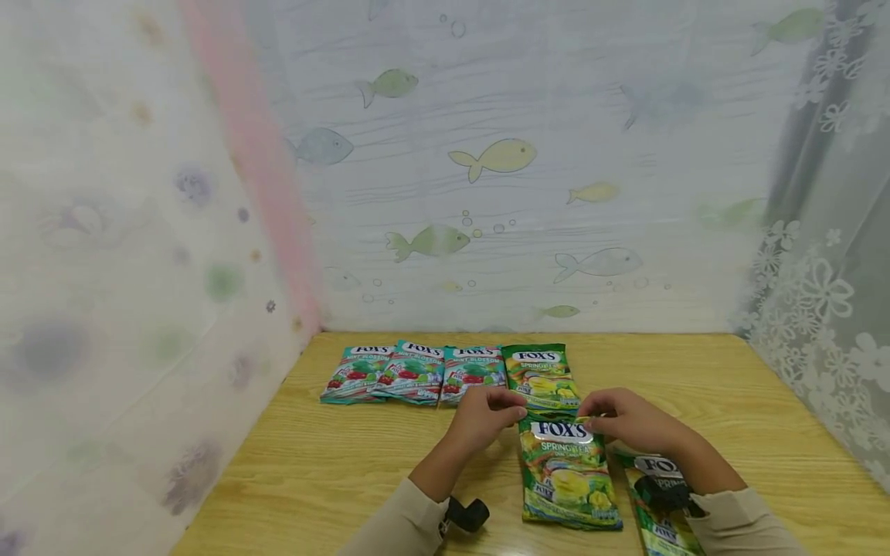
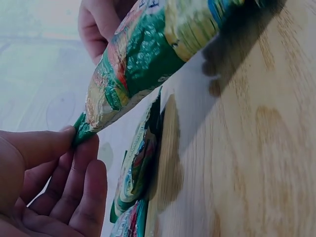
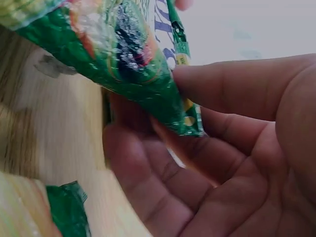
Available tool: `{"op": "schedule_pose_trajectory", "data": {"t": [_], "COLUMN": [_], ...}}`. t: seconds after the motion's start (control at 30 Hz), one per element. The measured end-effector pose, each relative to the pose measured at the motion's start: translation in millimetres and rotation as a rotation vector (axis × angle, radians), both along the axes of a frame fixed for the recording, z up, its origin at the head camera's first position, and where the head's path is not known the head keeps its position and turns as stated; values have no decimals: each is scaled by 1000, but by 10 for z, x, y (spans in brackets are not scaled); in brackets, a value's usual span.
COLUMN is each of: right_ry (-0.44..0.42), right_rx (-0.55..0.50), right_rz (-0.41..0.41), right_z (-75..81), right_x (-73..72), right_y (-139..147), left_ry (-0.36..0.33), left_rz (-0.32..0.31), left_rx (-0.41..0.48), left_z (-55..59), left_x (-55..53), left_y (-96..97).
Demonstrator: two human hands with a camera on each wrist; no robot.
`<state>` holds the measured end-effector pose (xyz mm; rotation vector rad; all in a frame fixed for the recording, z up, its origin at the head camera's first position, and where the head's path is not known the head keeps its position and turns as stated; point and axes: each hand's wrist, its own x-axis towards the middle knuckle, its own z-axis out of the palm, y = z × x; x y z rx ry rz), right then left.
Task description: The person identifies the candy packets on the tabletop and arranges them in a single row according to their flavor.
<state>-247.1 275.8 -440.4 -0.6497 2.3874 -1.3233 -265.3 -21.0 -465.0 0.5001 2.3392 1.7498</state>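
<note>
Between both hands is a green and yellow Fox's Spring Tea candy bag (image 1: 568, 475), its front facing up. My left hand (image 1: 480, 421) pinches the bag's top left corner between thumb and fingers. At the top right corner, my right hand (image 1: 629, 421) pinches it too, the thumb (image 3: 222, 86) over the printed front. The left wrist view has the bag (image 2: 148, 54) tilted, its lower end toward the wooden table. Just behind it lies another Spring Tea bag (image 1: 541, 374). A third Spring Tea bag (image 1: 653, 502) lies under the right wrist, partly hidden by it.
Three teal Fox's Mint Blossom bags, the left one (image 1: 354, 378), the middle one (image 1: 412, 374) and the right one (image 1: 473, 371), lie in a row along the back of the wooden table (image 1: 313, 479). A fish-patterned curtain (image 1: 514, 193) hangs behind the table.
</note>
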Motion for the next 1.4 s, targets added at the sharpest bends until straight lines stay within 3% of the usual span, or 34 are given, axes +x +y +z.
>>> {"op": "schedule_pose_trajectory", "data": {"t": [0.13,0.23,0.43,0.63,0.87,1.13,1.4], "right_ry": [-18,-19,3,38,74,56,-21], "right_rx": [-29,-37,-31,-45,-59,-63,-116], "right_rz": [-24,-50,-103,-134,-168,-181,-162], "right_z": [47,64,83,110,130,130,122], "right_x": [18,27,23,22,19,9,12], "right_y": [20,29,40,60,47,52,24], "left_ry": [-24,-82,-214,-259,-244,-136,-122], "left_rz": [-13,-38,-121,-202,-236,-226,-190], "left_rx": [47,68,-17,-69,-45,-93,-67], "left_z": [-27,-45,-49,-75,-97,-120,-111], "left_x": [-9,-16,14,54,68,45,44], "left_y": [5,13,60,77,62,61,73]}}
